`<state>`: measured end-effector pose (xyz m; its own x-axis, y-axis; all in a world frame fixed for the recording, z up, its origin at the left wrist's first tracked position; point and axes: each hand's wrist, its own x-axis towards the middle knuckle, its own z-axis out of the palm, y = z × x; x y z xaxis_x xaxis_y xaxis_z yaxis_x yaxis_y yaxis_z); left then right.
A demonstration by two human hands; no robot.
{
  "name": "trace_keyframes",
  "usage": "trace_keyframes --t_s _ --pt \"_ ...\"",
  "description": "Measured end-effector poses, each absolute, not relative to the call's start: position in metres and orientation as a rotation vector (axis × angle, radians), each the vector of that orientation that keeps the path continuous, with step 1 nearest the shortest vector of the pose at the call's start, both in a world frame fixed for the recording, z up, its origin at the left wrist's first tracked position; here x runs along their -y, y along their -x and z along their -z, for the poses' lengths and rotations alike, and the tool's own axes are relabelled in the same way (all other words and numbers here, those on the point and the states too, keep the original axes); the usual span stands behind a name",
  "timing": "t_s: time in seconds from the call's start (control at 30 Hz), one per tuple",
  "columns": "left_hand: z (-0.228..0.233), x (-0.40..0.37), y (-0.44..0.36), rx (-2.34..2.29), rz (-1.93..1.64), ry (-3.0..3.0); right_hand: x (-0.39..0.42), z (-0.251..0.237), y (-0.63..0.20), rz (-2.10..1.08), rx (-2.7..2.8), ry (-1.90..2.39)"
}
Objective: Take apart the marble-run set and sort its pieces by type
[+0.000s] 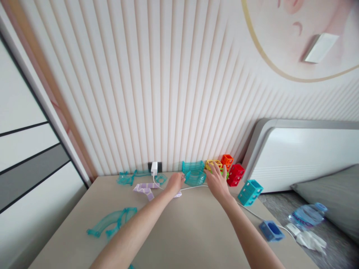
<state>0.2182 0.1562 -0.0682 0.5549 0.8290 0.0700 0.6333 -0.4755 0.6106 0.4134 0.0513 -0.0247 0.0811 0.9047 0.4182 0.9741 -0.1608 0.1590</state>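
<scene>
Plastic piece (pixel 195 180) between left and right fingers (pixel 216 170)

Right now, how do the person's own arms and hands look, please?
The left forearm and right forearm are bare, no sleeves in view. The left hand and right hand wear no gloves; no watch or bracelet shows. Whether rings are worn is unclear.

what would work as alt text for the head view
A person's left hand and right hand flank translucent teal pieces on a beige table by a ribbed wall. Hollow coloured blocks sit to the right, and a purple-and-white piece lies to the left.
</scene>
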Motion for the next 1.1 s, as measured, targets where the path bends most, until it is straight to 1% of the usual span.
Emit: trace_keyframes --t_s 0.07,0.13,0.23,0.43,0.53,0.67,0.77,0.9,1.1 --pt "0.062 -0.152 -0.207 -1.112 -0.577 -2.329 -0.036 0.027 -0.399 0.650 1.826 2.018" --pt "0.053 -0.146 -0.186 -1.046 -0.687 -2.397 -0.020 0.035 -0.379 0.601 1.795 1.748" --pt "0.040 -0.134 -0.134 -0.987 -0.893 -2.469 -0.001 0.053 -0.342 0.472 1.834 1.450" --pt "0.033 -0.108 0.002 -1.057 -1.358 -2.516 0.013 0.072 -0.256 0.118 1.968 1.230" --pt "0.044 -0.094 0.052 -1.014 -1.464 -2.614 0.011 0.074 -0.215 -0.049 2.058 1.229" --pt "0.066 -0.074 0.084 -1.035 -1.369 -2.654 0.010 0.082 -0.177 -0.244 2.171 1.272" --pt "0.081 -0.064 0.085 -1.094 -1.157 -2.668 0.012 0.091 -0.166 -0.330 2.248 1.305" --pt "0.090 -0.061 0.075 -1.203 -0.862 -2.645 0.013 0.100 -0.163 -0.354 2.278 1.330" --pt "0.091 -0.060 0.069 -1.224 -0.793 -2.583 0.011 0.107 -0.167 -0.353 2.183 1.327"
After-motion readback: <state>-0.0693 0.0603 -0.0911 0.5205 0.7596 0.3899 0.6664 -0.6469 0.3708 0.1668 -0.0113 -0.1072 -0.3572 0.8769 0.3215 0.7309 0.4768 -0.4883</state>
